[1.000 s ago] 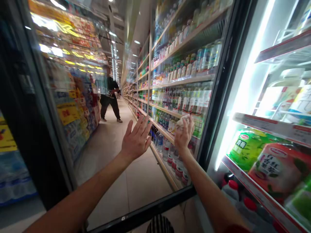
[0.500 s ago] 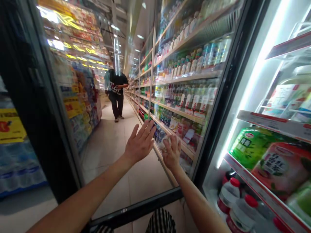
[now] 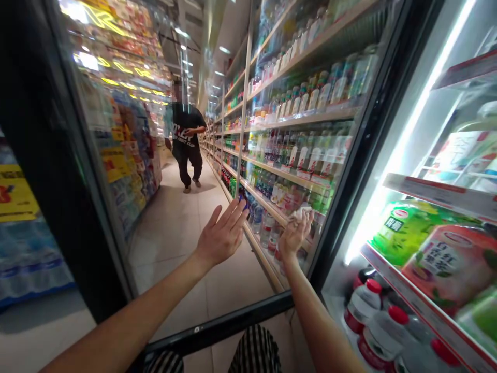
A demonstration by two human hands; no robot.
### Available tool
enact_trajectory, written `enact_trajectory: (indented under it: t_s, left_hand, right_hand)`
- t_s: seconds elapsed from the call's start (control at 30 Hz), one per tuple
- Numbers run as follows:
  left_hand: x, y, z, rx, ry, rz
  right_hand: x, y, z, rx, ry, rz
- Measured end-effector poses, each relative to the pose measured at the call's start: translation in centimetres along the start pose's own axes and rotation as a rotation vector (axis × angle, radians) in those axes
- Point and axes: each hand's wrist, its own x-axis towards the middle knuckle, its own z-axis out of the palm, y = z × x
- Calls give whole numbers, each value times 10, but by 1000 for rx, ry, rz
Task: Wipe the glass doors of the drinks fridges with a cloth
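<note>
My left hand is laid flat with fingers stretched towards the glass of a black-framed fridge door. It appears to rest on the pane and holds nothing. To its right, my right hand presses a crumpled whitish cloth to the same glass. The cloth shows above and between the fingers; part of it is hidden under them. Behind the pane, shelves of bottles show through.
At right stands the lit fridge with a shelf edge, a green drink pack, a reddish one and red-capped bottles below. Beyond the glass, a person in dark clothes is in the aisle. Striped-clad knees are under the door.
My right hand swept the cloth left and down across the glass, then back right. My left hand stayed nearly in place. The person in the aisle shifted right, then turned more towards me.
</note>
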Motion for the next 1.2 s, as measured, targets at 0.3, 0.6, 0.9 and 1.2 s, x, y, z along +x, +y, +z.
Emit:
enact_trajectory:
  t_s: [0.3, 0.6, 0.9, 1.2]
  left_hand:
    - [-10, 6, 4, -30, -10, -37]
    - [-21, 12, 6, -15, -30, 0]
    - [-26, 13, 9, 19, -43, 12]
    - [-25, 14, 10, 13, -26, 2]
  right_hand:
    - [-13, 14, -6, 5, -124, -181]
    - [-32, 9, -10, 9, -286, -371]
    - [-21, -3, -5, 7, -286, -384]
    - [-18, 5, -6, -3, -203, -250]
